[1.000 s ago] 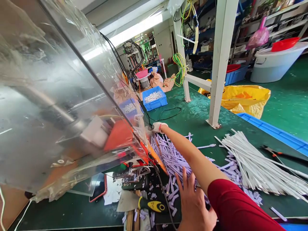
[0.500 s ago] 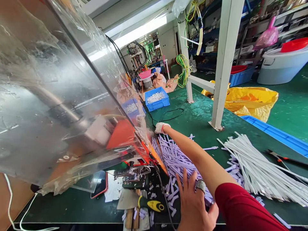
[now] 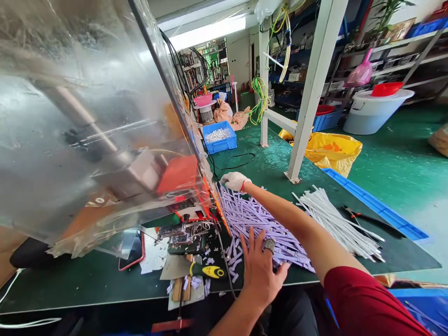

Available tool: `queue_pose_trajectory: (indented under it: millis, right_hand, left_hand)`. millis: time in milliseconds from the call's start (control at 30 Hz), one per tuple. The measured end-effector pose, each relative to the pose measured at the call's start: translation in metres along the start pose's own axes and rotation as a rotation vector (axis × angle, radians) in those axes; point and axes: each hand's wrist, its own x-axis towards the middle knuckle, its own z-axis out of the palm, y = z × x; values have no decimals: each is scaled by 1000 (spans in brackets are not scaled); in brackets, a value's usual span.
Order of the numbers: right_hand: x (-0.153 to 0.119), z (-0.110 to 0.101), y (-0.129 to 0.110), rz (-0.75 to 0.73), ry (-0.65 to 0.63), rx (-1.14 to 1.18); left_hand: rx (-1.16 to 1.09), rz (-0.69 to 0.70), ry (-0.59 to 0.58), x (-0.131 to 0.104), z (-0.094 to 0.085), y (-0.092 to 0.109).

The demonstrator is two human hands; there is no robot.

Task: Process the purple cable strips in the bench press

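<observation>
My left hand (image 3: 261, 273), bare and with a ring on one finger, lies palm down on the near part of a pile of pale purple plastic strips (image 3: 245, 210). Its fingers are spread. Reaching across the pile, my right hand (image 3: 235, 181) in a white glove is at the far left edge of the strips. Its gloved fingers look bent, but their tips are hidden, so I cannot tell whether they grip anything. Longer white strips (image 3: 336, 224) lie in a bundle right of the pile, beside pliers (image 3: 371, 219).
On the left stands a machine behind a clear plastic sheet (image 3: 115, 93). A scraper with a yellow-black handle (image 3: 210, 271) and a phone (image 3: 133, 252) lie near it. Behind are a blue bin (image 3: 220, 147) of white pieces and a white post (image 3: 308, 102).
The camera view has turned and pulled back, showing more of the table's front edge. Both hands stay at the purple pile, the right one showing more of its glove.
</observation>
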Motion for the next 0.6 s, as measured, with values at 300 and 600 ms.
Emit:
queue_pose_trajectory:
  millis: [300,600]
  right_hand:
    - [9,17,-29,-253,26,-462]
    - [-19,16,-13,-425,-16,-608]
  left_hand:
    - [31,3,-1,-2,2,0]
    - [39,16,4,-1,-2,1]
